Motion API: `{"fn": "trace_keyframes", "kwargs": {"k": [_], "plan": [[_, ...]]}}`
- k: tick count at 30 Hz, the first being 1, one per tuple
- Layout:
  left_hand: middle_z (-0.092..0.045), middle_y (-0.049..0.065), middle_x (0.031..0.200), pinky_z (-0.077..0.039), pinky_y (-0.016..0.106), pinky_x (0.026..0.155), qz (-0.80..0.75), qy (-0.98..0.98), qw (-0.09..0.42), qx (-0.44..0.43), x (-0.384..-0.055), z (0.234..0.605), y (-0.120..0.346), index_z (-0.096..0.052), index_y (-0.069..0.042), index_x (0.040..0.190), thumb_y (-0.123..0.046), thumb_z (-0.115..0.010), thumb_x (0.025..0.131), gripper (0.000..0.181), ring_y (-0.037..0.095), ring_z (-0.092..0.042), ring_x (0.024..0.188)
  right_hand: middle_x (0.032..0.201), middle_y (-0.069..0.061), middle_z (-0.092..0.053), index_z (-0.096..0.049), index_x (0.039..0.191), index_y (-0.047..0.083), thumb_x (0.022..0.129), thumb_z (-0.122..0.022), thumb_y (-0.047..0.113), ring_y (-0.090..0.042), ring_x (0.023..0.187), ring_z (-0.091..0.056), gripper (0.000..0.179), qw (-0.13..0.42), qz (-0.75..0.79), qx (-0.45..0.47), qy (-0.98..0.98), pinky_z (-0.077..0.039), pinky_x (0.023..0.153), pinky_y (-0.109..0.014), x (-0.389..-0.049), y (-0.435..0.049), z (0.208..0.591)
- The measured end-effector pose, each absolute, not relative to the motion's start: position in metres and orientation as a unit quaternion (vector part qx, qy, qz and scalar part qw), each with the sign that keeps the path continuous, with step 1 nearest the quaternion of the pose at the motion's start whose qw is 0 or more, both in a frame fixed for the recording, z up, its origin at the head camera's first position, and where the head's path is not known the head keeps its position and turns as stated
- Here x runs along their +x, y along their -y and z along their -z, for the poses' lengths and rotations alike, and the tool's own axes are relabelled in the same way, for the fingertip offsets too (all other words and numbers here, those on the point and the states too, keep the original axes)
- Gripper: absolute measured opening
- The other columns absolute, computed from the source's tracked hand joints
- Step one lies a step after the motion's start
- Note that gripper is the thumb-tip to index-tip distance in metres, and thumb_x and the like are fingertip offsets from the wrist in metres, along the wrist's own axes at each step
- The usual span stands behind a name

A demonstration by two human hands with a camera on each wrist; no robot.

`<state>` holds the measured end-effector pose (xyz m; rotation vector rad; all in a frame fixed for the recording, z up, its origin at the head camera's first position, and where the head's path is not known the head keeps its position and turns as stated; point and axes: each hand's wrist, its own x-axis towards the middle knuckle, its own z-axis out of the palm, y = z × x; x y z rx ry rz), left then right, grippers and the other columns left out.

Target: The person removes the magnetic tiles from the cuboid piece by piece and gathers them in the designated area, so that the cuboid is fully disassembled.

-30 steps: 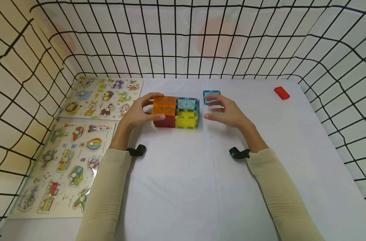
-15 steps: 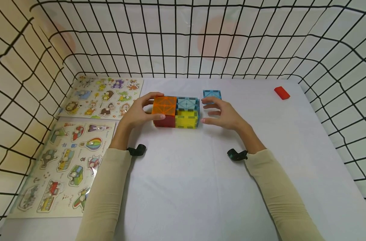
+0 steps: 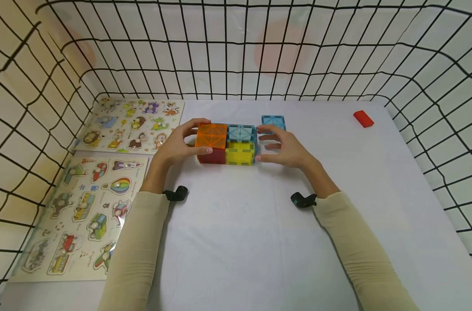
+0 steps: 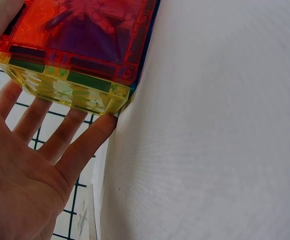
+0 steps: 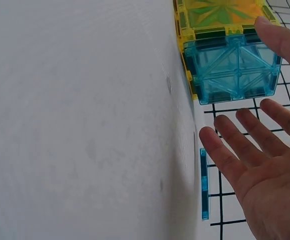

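Where mesh (image 3: pixel 244 42) backs tiles (image 3: pixel 225 143), boards (image 3: pixel 80 229), red block (image 3: pixel 363 119)

The right hand (image 5: pixel 275 187) spreads its fingers (image 5: pixel 225 154) near a blue tile (image 5: pixel 237 75) touching a yellow tile (image 5: pixel 220 12); a second blue tile (image 5: pixel 204 185) sits apart.

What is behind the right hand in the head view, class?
A loose blue tile. Its far edge shows, but the right hand covers part of its near side, which cannot be seen.
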<state>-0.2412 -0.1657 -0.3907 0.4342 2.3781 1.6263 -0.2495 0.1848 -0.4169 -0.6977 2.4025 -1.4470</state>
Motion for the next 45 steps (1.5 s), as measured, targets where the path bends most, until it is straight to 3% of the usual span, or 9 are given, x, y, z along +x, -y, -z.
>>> {"fn": "trace_keyframes", "kwargs": {"k": [10, 30, 45], "plan": [[-0.049, 0.001, 0.153, -0.043, 0.057, 0.115, -0.56, -0.806, 0.113, 0.155, -0.241, 0.391, 0.166, -0.054, -0.021, 0.146, -0.02, -0.087, 0.081, 0.073, 0.031, -0.044, 0.143, 0.159, -0.01, -0.043, -0.038, 0.155, 0.011, 0.083, -0.087, 0.018, -0.033, 0.142, -0.049, 0.088, 0.13, 0.484, -0.235, -0.833, -0.047, 0.114, -0.049, -0.252, -0.177, 0.422], [-0.053, 0.001, 0.151, -0.042, 0.055, 0.117, -0.562, -0.804, 0.124, 0.148, -0.24, 0.391, 0.166, -0.053, -0.021, 0.147, -0.02, -0.087, 0.083, 0.073, 0.029, -0.043, 0.144, 0.145, -0.022, -0.053, -0.043, 0.143, 0.002, 0.078, -0.088, 0.013, -0.038, 0.133, -0.059, 0.08, 0.125, 0.503, -0.181, -0.836, -0.05, 0.111, -0.046, -0.25, -0.174, 0.423], [-0.052, 0.001, 0.151, -0.042, 0.055, 0.117, -0.563, -0.802, 0.124, 0.154, -0.24, 0.39, 0.167, -0.053, -0.021, 0.147, -0.02, -0.087, 0.083, 0.072, 0.03, -0.042, 0.145, 0.141, -0.016, -0.054, -0.048, 0.142, 0.006, 0.079, -0.085, 0.009, -0.038, 0.128, -0.061, 0.073, 0.106, 0.514, -0.191, -0.829, -0.052, 0.107, -0.052, -0.252, -0.184, 0.416]]}}
